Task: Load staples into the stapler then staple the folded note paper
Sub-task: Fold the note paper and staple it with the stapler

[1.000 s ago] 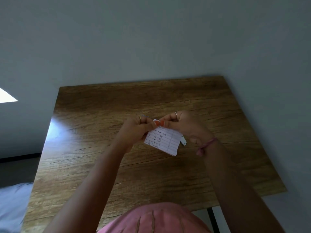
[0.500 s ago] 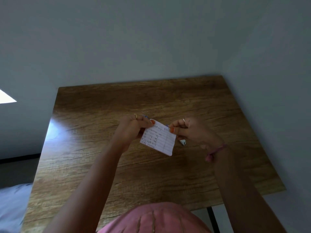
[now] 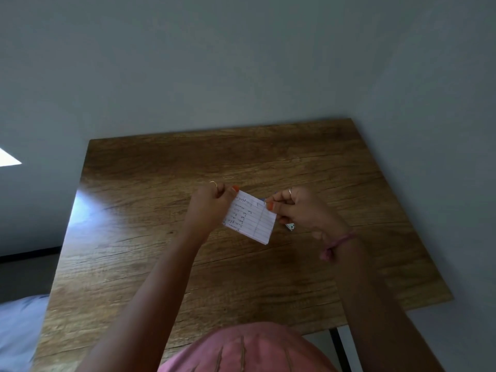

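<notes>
Above the middle of the wooden desk [image 3: 161, 264]: one folded note paper [image 3: 251, 217], lined, handwritten, held clear of the surface and tilted, its lower corner pointing toward the person.

Left hand [image 3: 208, 208]: fingers curled, thumb and fingers pinching the paper's upper left edge. Orange nail polish; thin ring on one finger.

Right hand [image 3: 298, 208]: fingers curled, thumb and forefinger pinching the paper's upper right edge. Orange polish; ring on one finger; pink band [image 3: 336, 242] at the wrist, a knotted end hanging from it. A trace of blue shows at the fingertips, behind the paper's top edge; what it is cannot be told.

Small metallic item [image 3: 290, 226]: just beside the paper's right edge, under the right hand. Mostly hidden; cannot tell whether it is the stapler or part of it, nor whether it lies on the desk or is held.

Desk: dark wood grain, bright glare patch at the left edge, black leg [image 3: 339, 350] showing below the near right corner. Set into a corner of grey walls [image 3: 241, 63].

Foreground, bottom centre: pink garment [image 3: 241, 350] of the person. Lower left: pale cloth [image 3: 18, 326], partly in view.
</notes>
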Demonstrator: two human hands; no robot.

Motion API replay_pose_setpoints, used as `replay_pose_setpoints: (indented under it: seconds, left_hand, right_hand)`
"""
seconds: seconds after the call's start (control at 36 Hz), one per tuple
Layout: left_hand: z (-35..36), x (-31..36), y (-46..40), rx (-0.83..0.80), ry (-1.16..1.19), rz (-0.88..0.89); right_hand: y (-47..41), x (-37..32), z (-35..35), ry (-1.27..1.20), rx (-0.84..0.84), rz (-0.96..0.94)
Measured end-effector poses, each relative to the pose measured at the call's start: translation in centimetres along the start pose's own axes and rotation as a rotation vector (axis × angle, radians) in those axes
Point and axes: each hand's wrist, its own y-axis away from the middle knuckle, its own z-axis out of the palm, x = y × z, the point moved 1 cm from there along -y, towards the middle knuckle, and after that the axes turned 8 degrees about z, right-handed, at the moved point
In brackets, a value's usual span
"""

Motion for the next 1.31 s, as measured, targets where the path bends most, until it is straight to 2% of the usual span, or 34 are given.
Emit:
replay_pose_setpoints:
  seconds: [0.11,0.19,0.31,0.42,0.5,0.64,0.75,0.92,1.0,1.08,1.17,1.31]
  left_hand:
    - [0.1,0.1,-0.1,0.029,-0.095,0.057]
    - [0.1,0.0,-0.1,0.001,-0.062,0.043]
    - [0.0,-0.5,0.2,-0.109,0.036,0.004]
    - [0.1,-1.0,0.7,-0.270,0.292,-0.077]
    - [-0.1,-1.3,1.1,-0.338,0.222,-0.017]
    - [-0.8,-1.7,1.0,-0.281,0.327,-0.063]
    - [-1.9,-2.3,0.8,-0.176,0.317,-0.041]
    - [-2.3,-2.6,0.5,-0.146,0.392,-0.051]
    - [-2.1,-2.7,0.5,-0.162,0.422,-0.072]
    - [-2.0,-2.6,0.7,-0.176,0.412,-0.067]
    - [-2.1,-2.5,0.8,-0.136,0.435,-0.062]
    - [-2.3,-1.9,0.9,-0.124,0.522,-0.062]
  right_hand:
    - [0.0,0.0,0.2,0.002,0.004,0.010]
    - [-0.1,0.0,0.1,-0.018,0.000,0.029]
    - [0.0,0.4,-0.3,-0.003,0.010,0.019]
    - [-0.1,0.8,-1.0,-0.046,0.061,-0.006]
    - [-0.3,1.1,-1.0,-0.054,0.066,-0.038]
    - [-0.9,1.9,-1.5,-0.210,0.203,-0.095]
    - [-1.4,2.9,-2.4,0.022,0.357,-0.112]
    - [-2.7,5.4,0.1,0.276,0.253,0.012]
    - [-3.3,6.0,1.7,0.479,0.391,0.004]
    - [-3.5,5.9,2.4,0.528,0.470,0.022]
    - [-3.1,5.6,1.8,0.279,0.348,0.017]
    - [-1.1,5.1,0.2,-0.676,-0.086,0.248]
